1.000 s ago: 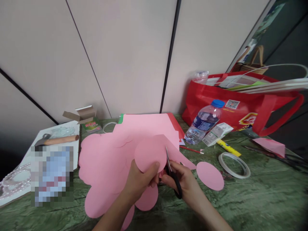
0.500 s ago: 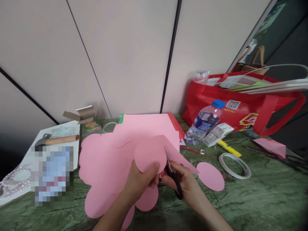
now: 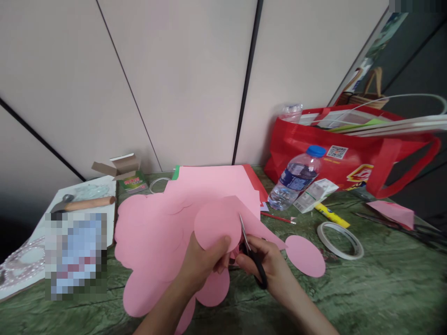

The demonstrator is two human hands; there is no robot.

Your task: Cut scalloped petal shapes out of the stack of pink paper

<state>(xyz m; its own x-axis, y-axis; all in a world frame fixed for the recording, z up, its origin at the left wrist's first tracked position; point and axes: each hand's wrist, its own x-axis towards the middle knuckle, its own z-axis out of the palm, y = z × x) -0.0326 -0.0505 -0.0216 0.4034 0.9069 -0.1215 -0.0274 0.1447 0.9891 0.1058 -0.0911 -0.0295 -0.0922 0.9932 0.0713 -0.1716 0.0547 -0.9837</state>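
Pinched between thumb and fingers of my left hand (image 3: 206, 260) is a piece of pink paper (image 3: 216, 225) with a rounded left edge and a pointed flap stretching to the right. My right hand (image 3: 263, 263) grips black-handled scissors (image 3: 259, 270), whose blades point up and lie along the right edge of the rounded part. Behind and below my hands, pink paper sheets (image 3: 213, 179) and several overlapping rounded pink cutouts (image 3: 146, 232) cover the table. A loose pink paper oval (image 3: 305, 256) lies to the right of my right hand.
To the right are a tape roll (image 3: 340, 240), a yellow tube (image 3: 331, 215), a red pencil (image 3: 278, 217), a tilted water bottle (image 3: 295, 179) and a red bag (image 3: 296, 139). A hammer (image 3: 87, 203) on a white board and an opened small box (image 3: 132, 181) are at the left.
Hardly anything differs. Both hands, the paper and the scissors keep nearly the same position, and the view has shifted very slightly.
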